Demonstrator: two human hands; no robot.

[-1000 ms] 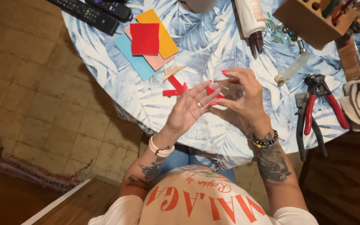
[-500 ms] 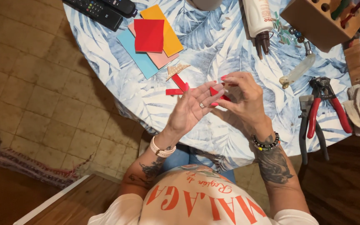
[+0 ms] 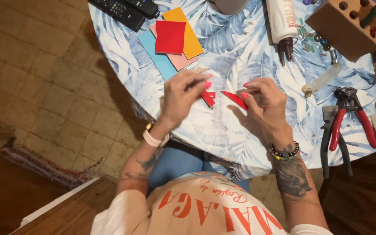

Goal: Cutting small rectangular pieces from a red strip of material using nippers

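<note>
My right hand (image 3: pixel 264 106) pinches a flat red curved piece (image 3: pixel 234 99) between thumb and fingers above the round table (image 3: pixel 223 130) with a blue leaf-pattern cloth. My left hand (image 3: pixel 182 93) hovers just left of it, fingertips at a small red piece (image 3: pixel 208 97) that lies or is held near the cloth; I cannot tell which. Both hands are close together, a few centimetres apart, near the table's front half.
A stack of red, orange, pink and blue sheets (image 3: pixel 172 41) lies behind the hands. Remote controls (image 3: pixel 122 9) sit at the far left edge. A glue bottle (image 3: pixel 282 24), a wooden tool block (image 3: pixel 349 24), small glass bits and red-handled pliers (image 3: pixel 344 124) lie to the right.
The hands were joined over the red pieces; now they have drawn apart, the right holding the curved red piece, the left moved left and up over the small piece.
</note>
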